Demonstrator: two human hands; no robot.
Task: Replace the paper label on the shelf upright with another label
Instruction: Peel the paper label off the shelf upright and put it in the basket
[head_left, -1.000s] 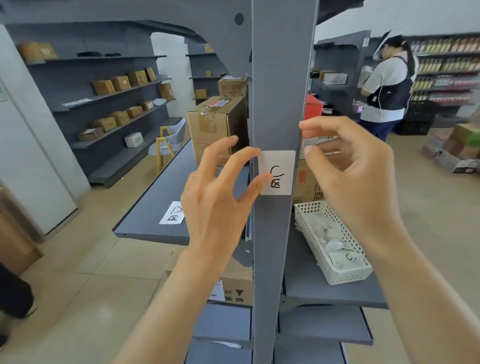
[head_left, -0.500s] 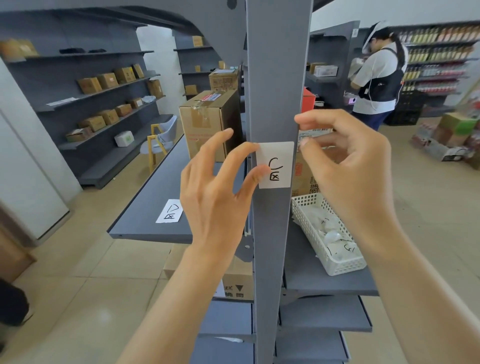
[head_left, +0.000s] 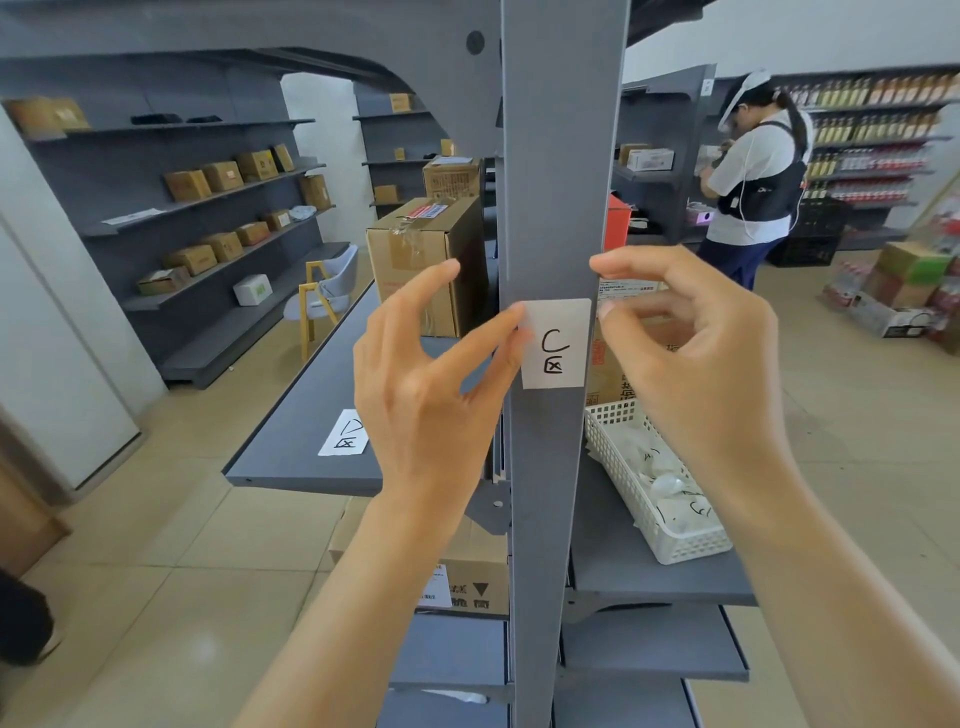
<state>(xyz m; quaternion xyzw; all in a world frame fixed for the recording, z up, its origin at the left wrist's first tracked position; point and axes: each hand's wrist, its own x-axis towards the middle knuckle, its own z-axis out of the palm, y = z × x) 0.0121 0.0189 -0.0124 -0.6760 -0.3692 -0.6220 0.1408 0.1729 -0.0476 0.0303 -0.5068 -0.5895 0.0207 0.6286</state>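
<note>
A white paper label marked "C" (head_left: 557, 344) sticks on the grey shelf upright (head_left: 558, 182) at chest height. My left hand (head_left: 431, 395) is just left of it, a fingertip touching the label's upper left corner, fingers spread. My right hand (head_left: 691, 358) is at the label's right edge, its thumb tip at the upper right corner and the fingers curled above. A second white label marked "D" (head_left: 345, 440) lies flat on the grey shelf board (head_left: 291, 447) to the left.
A white perforated basket (head_left: 670, 540) with small items sits on the right shelf. Cardboard boxes (head_left: 426, 260) stand behind the upright. A person (head_left: 753, 176) stands at the back right by stocked shelves. Grey shelving with boxes lines the left wall.
My left fingertip has slid from the label's lower left up to its upper left corner. My right hand stays at the label's right edge. The camera view shifted slightly.
</note>
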